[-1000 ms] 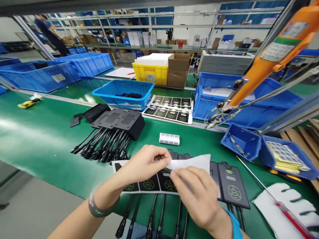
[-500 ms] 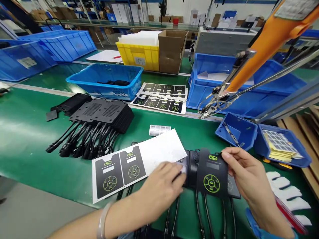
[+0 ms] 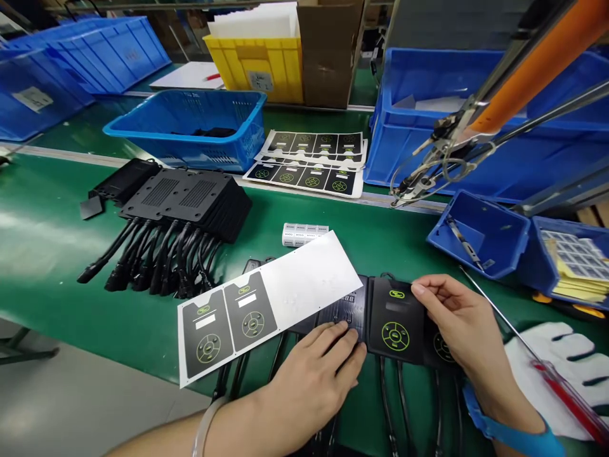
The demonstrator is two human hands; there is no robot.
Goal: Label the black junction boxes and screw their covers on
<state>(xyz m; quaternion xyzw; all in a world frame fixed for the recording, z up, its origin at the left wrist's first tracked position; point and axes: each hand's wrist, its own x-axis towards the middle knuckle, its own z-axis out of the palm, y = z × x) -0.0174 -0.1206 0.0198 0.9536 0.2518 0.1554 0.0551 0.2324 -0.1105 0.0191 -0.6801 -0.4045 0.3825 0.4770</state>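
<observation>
My right hand (image 3: 457, 320) pinches the upper right corner of a black panel sticker (image 3: 396, 317) with green button rings. The sticker lies over the face of one black controller box, close to aligned with it. My left hand (image 3: 318, 368) rests, fingers stretched out, on the neighbouring controller box (image 3: 343, 311), whose face shows a small display. Above that hand, a white backing sheet (image 3: 304, 279) lies tilted across the boxes and carries two panel stickers at its left end. Under my right hand, another box with a green-ringed face is partly hidden. Black cables hang from the boxes toward me.
Stacked black boxes with cables (image 3: 190, 203) sit at left. Behind are a blue basket (image 3: 190, 149), sticker sheets (image 3: 307, 171) and a label roll (image 3: 302, 233). At right are a small blue bin (image 3: 480, 235), a screwdriver (image 3: 561, 393), white gloves (image 3: 566, 349) and an orange arm (image 3: 533, 76) overhead.
The panel sticker has come down from a raised tilt onto the box face. My left hand has shifted slightly down across the neighbouring box. The view has tipped downward.
</observation>
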